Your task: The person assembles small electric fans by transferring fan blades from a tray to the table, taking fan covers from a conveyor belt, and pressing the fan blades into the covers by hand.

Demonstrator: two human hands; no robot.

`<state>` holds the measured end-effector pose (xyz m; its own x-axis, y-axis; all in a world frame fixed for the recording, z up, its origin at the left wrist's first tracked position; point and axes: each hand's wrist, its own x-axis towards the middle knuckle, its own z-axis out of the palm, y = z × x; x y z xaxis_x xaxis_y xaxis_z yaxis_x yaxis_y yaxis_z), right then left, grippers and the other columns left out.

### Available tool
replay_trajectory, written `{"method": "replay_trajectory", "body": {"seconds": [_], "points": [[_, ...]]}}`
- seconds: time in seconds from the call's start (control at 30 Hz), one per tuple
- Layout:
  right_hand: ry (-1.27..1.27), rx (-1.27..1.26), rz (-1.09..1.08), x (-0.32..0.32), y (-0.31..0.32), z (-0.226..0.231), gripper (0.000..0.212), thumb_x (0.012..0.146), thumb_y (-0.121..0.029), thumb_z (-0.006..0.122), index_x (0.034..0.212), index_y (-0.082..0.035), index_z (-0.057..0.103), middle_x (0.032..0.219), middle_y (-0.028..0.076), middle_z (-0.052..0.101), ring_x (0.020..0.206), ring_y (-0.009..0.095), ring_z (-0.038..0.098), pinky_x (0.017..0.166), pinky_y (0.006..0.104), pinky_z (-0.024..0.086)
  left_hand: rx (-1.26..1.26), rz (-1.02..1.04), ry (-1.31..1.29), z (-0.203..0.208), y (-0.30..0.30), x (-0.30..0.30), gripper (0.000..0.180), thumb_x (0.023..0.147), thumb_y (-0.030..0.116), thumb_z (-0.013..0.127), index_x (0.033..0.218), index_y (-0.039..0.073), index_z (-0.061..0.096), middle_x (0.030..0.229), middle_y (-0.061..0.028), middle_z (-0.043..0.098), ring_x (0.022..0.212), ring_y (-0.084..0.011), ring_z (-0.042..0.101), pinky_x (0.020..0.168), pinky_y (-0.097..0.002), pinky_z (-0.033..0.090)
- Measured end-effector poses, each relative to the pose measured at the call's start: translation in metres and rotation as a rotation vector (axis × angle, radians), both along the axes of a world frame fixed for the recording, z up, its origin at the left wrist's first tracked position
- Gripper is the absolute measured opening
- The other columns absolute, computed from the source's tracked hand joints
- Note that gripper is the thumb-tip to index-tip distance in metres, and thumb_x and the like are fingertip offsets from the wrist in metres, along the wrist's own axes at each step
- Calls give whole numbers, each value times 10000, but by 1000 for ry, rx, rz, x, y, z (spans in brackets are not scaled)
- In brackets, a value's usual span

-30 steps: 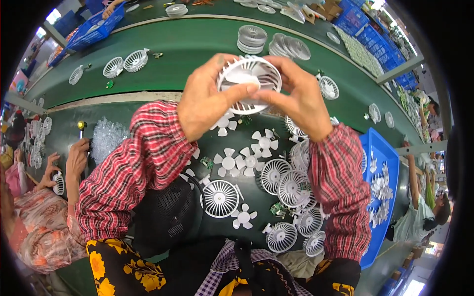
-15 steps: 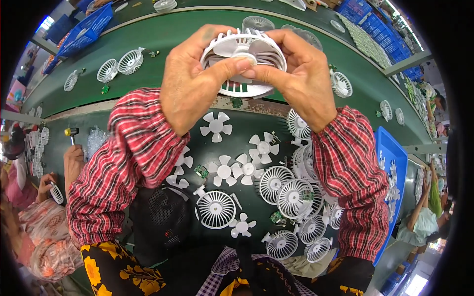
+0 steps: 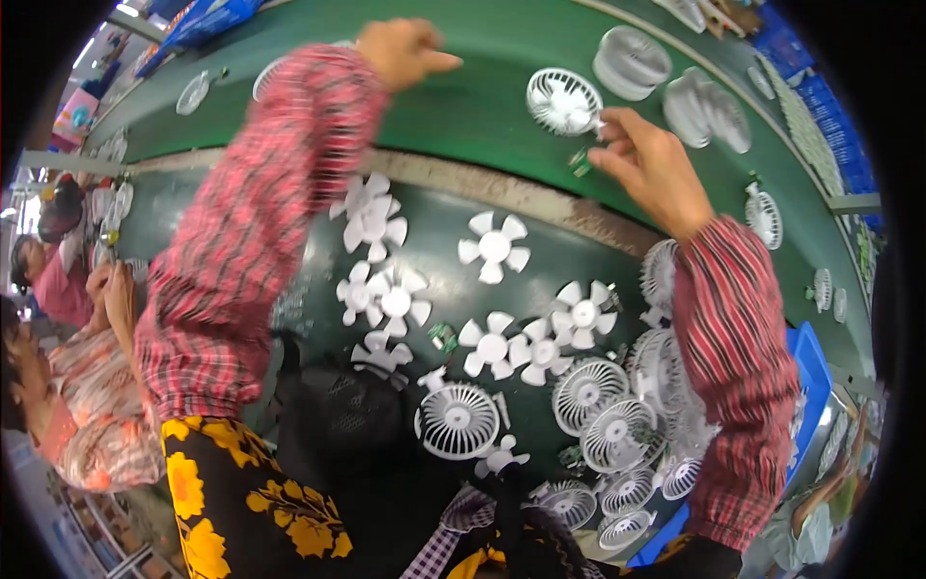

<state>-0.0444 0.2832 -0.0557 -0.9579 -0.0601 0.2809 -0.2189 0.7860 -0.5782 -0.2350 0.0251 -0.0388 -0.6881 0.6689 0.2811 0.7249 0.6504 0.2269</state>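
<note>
On the green belt, a round white fan housing (image 3: pixel 563 101) lies with a white blade wheel showing inside. My right hand (image 3: pixel 659 172) has its fingers closed at the short neck on the housing's right side. A small green circuit board (image 3: pixel 579 162) hangs or lies just below those fingers. Farther left, my left hand (image 3: pixel 405 56) is over the far part of the belt, slightly blurred, with one digit stretched out and nothing seen in it. Its sleeve partly covers another white housing (image 3: pixel 266 79).
Loose white fan blades (image 3: pixel 494 247) are spread over the dark table. White grilles (image 3: pixel 458 421) pile up at the right, beside a blue tray (image 3: pixel 810 372). More white parts (image 3: pixel 632 64) rest on the belt's far side. A person (image 3: pixel 82 415) works at the left.
My hands have parted from the white fan they both held. The right is now at a fan housing on the belt; the left has moved up, far left. The view has shifted too.
</note>
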Motion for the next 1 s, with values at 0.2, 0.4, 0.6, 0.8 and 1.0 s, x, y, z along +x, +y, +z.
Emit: {"method": "replay_trajectory", "body": {"seconds": [0.2,0.4,0.6,0.8,1.0], "points": [[-211,160,701,79,-95,5,197,730,16,605,924,39,581,942,158,552,960,305,564,756,352,519,-262,-387,-694,34,-98,109,293,714,231,791,834,30,614,746,-36,592,692,-136,571,618,-279,472],[-94,249,838,64,-154,-3,215,725,-37,596,928,30,581,921,146,529,927,286,564,723,379,516,-528,-39,-470,0,-107,167,599,653,370,797,1085,75,506,1059,-119,571,951,-338,604,751,-453,489],[-56,160,628,50,-173,-24,175,747,26,559,918,51,533,965,172,498,916,311,586,734,375,538,-115,-124,-599,-22,-127,161,310,679,147,783,861,13,570,811,-127,584,760,-303,599,643,-397,460],[-228,142,661,32,-166,-25,155,775,35,541,928,51,521,941,191,496,888,346,602,737,397,526,-47,-232,-680,-12,-128,149,162,781,95,720,824,-15,609,806,-91,580,683,-174,584,564,-306,477],[-94,207,564,46,-150,-30,146,765,0,515,899,57,526,942,192,482,830,323,581,706,385,524,2,-3,-816,2,-120,138,149,771,106,712,834,-15,654,713,-142,655,664,-223,652,630,-335,504]]}}
